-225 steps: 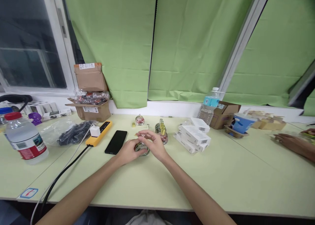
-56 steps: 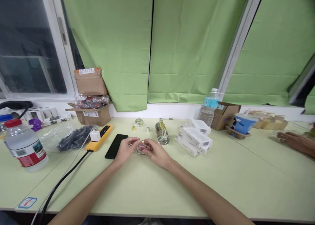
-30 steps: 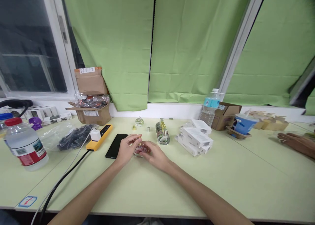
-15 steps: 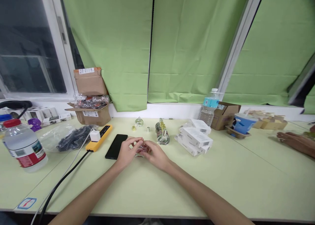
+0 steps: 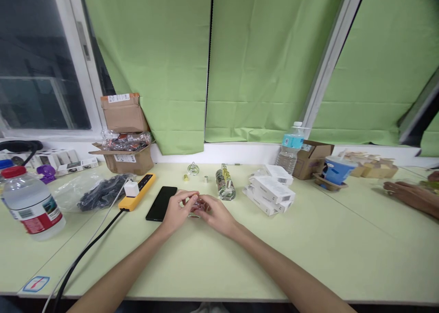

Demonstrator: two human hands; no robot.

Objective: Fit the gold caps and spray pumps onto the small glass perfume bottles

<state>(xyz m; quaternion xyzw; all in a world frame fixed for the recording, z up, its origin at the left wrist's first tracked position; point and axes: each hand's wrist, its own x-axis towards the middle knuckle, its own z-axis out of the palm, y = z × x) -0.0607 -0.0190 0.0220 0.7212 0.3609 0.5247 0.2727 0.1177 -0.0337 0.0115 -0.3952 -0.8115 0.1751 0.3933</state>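
Between both hands, close to the table top, is a small glass perfume bottle (image 5: 197,206) with a pinkish tint; fingers cover most of it. My left hand (image 5: 176,211) has its fingers closed at the bottle's top. From the other side, my right hand (image 5: 218,216) wraps its fingers round the bottle. Just beyond, a row of similar glass bottles (image 5: 227,193) with gold necks stands in line. A lone clear glass bottle (image 5: 193,168) sits farther back, with a small gold cap (image 5: 185,177) and a silver cap (image 5: 206,179) in front of it.
A black phone (image 5: 161,204) lies beside my left hand, near a yellow power strip (image 5: 136,193). White boxes (image 5: 270,192) are piled to the right. A large red-capped bottle (image 5: 32,208) stands at left. Another person's hand (image 5: 406,195) rests at far right.
The whole view has shifted very slightly. Both hands stay round the bottle in nearly the same pose.
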